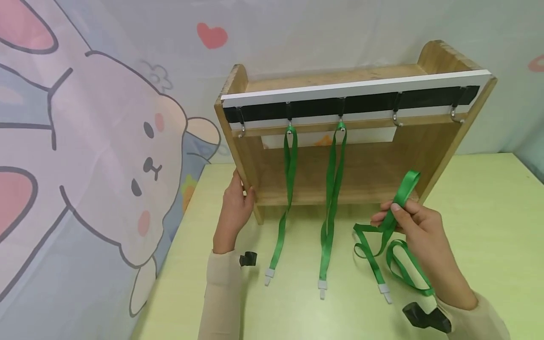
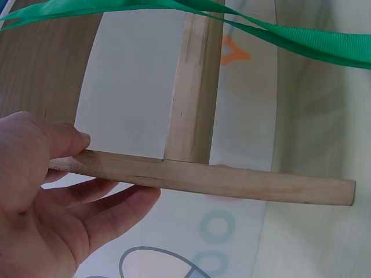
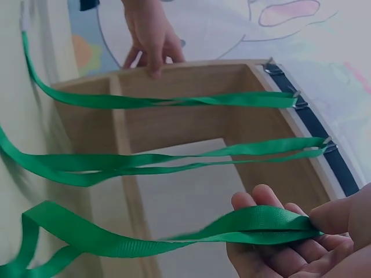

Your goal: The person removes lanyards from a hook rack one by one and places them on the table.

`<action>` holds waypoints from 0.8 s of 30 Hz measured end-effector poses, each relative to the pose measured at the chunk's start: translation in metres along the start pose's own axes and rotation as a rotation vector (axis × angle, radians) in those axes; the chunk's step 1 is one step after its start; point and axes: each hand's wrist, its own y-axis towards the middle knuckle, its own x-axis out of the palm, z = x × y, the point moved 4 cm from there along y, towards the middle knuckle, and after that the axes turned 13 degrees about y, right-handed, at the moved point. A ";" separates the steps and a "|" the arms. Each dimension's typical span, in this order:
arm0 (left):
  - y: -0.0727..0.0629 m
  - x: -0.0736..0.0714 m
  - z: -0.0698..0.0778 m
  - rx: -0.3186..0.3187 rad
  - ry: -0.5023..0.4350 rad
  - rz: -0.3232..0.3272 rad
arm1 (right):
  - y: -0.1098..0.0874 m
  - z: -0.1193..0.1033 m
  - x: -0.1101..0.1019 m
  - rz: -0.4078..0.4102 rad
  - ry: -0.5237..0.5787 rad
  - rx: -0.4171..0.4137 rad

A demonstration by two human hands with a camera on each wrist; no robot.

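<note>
My right hand [image 1: 418,224] pinches a green lanyard [image 1: 405,189] near its looped end, thumb over fingers, in front of the rack's right side. The rest of that lanyard trails down to a white clip [image 1: 384,289]. At the left, my left hand [image 1: 235,208] grips the side board of a wooden rack [image 1: 314,174]; the left wrist view shows thumb and fingers on either side of the board's edge [image 2: 133,168]. Two green lanyards hang from the rack's hooks, one on the second hook [image 1: 290,130] and one on the middle hook [image 1: 342,125].
Another green lanyard [image 1: 408,278] lies on the pale green table [image 1: 293,311] beside my right wrist. The leftmost hook [image 1: 242,130], fourth hook [image 1: 397,120] and rightmost hook [image 1: 455,115] hold nothing. A cartoon-printed cloth [image 1: 106,141] stands behind and to the left.
</note>
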 end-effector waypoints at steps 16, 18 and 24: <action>0.001 0.000 0.000 0.007 -0.009 0.004 | -0.030 0.035 0.000 -0.125 -0.077 0.178; 0.001 -0.001 0.000 0.004 -0.003 0.005 | -0.034 0.043 0.000 -0.140 -0.091 0.218; 0.000 0.001 0.000 -0.017 -0.003 -0.004 | -0.044 0.068 -0.004 -0.157 -0.102 0.336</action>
